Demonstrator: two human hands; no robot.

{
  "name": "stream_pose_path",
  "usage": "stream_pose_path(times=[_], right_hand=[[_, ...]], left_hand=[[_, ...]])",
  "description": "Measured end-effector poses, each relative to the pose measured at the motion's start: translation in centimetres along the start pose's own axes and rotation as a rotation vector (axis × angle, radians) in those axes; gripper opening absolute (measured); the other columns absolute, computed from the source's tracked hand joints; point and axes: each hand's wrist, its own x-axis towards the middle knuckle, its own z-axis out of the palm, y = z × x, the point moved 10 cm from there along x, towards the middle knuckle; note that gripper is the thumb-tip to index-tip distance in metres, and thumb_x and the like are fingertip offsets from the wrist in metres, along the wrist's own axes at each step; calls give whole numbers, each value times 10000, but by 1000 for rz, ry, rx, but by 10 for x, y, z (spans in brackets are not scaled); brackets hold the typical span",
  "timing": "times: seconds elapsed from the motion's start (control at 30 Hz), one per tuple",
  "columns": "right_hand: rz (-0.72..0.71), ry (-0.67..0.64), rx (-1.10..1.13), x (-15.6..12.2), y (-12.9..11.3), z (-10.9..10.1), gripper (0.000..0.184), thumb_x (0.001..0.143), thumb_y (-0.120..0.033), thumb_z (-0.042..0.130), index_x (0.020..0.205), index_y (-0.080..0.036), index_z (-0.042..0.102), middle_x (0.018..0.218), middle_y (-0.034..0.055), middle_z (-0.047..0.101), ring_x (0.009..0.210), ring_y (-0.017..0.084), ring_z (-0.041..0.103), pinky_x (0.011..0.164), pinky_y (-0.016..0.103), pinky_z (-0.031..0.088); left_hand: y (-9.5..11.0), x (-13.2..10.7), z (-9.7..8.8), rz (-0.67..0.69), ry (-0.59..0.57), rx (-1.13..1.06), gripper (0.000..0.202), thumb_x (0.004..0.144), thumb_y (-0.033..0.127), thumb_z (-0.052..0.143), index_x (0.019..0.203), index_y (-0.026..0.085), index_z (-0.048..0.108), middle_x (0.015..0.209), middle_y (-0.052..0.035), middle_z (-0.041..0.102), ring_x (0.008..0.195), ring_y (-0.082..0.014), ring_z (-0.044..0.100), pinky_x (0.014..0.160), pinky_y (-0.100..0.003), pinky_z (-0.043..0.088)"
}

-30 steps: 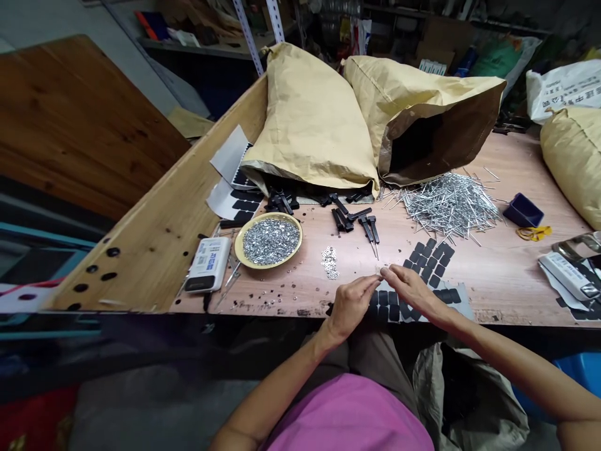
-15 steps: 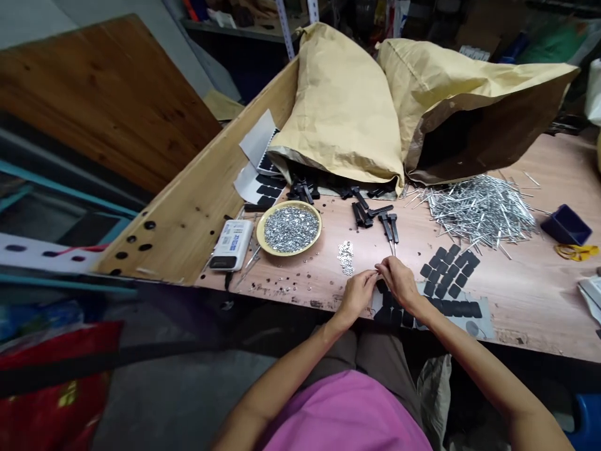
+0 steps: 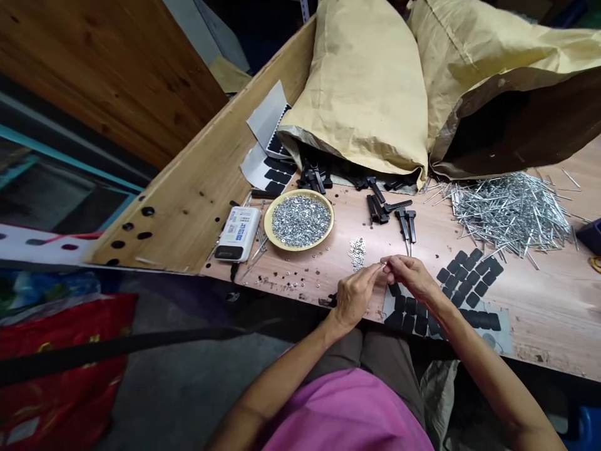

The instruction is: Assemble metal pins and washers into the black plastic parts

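Note:
My left hand (image 3: 353, 294) and my right hand (image 3: 408, 274) meet fingertip to fingertip above the table's front edge. Both are closed in a pinch. A thin, pale metal pin (image 3: 382, 265) seems to show between the left fingertips; its length is hidden. Whatever the right fingers pinch is too small to make out. By the heel of the left hand a dark piece (image 3: 332, 300) shows, and I cannot tell whether it is held. Just beyond the hands lie a small heap of metal washers (image 3: 357, 253) and two black-handled pins (image 3: 405, 224).
A yellow bowl (image 3: 299, 248) of small metal washers stands left, beside a white power bank (image 3: 239, 232). Black pads (image 3: 464, 279) and a backing sheet (image 3: 504, 332) lie right. Behind are a pile of metal rods (image 3: 511, 213) and large paper sacks (image 3: 366, 81).
The view has tilted down and moved closer, so the table things appear larger. My hands stay together; a dark piece now shows beside the left hand.

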Motion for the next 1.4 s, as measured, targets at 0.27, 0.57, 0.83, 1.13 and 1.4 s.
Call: stream_pose_path(times=[0.27, 0.57, 0.83, 1.13, 1.4], right_hand=[[-109, 90, -213, -7, -22, -9, 452, 612, -598, 702, 715, -159, 677, 594, -17, 553, 533, 94, 485, 528, 248, 429], [-375, -8, -505, -30, -45, -1, 374, 816, -531, 552, 764, -180, 670, 747, 42, 641, 653, 140, 582, 616, 277, 477], [-456, 206, -1003, -26, -23, -33, 244, 884, -336, 496, 840, -196, 690, 813, 71, 640, 708, 177, 612, 638, 289, 490], [-526, 235, -1349, 2, -20, 6, 244, 913, -270, 464, 984, -201, 687, 872, 83, 640, 793, 189, 604, 686, 280, 465], [-368, 203, -1437, 41, -20, 44, 194, 899, -225, 473, 916, -202, 665, 896, 77, 648, 817, 201, 596, 662, 278, 423]], left_hand=[[11, 0, 0, 72, -46, 186, 273, 915, 177, 448, 1066, 169, 675, 770, -66, 726, 671, -143, 678, 630, -205, 503], [-13, 3, 23, -302, -326, -566, 349, 858, 423, 515, 922, 158, 733, 819, -69, 723, 700, -153, 641, 627, -228, 481], [-42, -12, 18, -701, -245, -904, 594, 656, 578, 673, 976, 80, 700, 435, 113, 261, 387, -25, 174, 387, -186, 142], [-74, -26, -4, -844, -14, -935, 657, 545, 605, 730, 946, 87, 674, 473, 120, 256, 392, -14, 154, 366, -176, 84], [-74, -21, -9, -820, -10, -931, 535, 629, 530, 715, 946, 100, 692, 478, 106, 286, 410, -22, 179, 381, -183, 132]])
